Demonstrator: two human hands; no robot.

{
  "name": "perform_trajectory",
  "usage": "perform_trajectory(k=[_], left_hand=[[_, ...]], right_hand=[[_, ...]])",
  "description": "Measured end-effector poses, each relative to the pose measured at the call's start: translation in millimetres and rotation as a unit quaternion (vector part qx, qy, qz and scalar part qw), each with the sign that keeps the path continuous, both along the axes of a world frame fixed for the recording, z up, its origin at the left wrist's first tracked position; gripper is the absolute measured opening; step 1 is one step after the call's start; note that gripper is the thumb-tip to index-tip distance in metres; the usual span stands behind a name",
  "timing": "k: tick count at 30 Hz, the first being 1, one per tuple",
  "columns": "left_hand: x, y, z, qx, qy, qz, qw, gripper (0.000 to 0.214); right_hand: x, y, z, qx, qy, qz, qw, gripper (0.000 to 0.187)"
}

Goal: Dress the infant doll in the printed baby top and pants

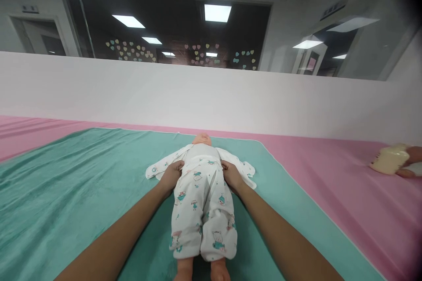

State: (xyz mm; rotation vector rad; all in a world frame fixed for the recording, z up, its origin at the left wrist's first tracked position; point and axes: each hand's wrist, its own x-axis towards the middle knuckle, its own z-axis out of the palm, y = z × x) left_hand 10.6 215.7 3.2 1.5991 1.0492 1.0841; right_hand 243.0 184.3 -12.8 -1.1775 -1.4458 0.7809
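A baby doll (202,139) lies on its back on a green blanket (99,175), head away from me and feet toward me. It wears white printed pants (189,210) pulled up to the waist. A white top (171,158) is spread out under its upper body, sleeves out to both sides. At the left of the waistband, my left hand (172,174) is closed on the pants' edge. My right hand (231,174) pinches the waistband on the other side. The fingertips of both hands are partly hidden by the cloth and by the hands themselves.
Pink sheeting (316,162) lies beneath and around the blanket. At the far right, another person's hand (409,171) holds a pale yellow bottle-like object (389,159). Behind the doll rises a low white wall (211,99) with a dark window (171,22) above.
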Motion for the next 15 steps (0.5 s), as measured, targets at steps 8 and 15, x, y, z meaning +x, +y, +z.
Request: perform_trajectory(k=[8, 15], left_hand=[[-7, 9, 0.3, 0.084, 0.009, 0.046, 0.995, 0.02], [-9, 10, 14.4, 0.18, 0.126, 0.017, 0.975, 0.02]], right_hand=[[7, -4, 6.5, 0.12, -0.133, -0.089, 0.98, 0.029], [6, -3, 20.8, 0.225, -0.289, -0.059, 0.929, 0.027]])
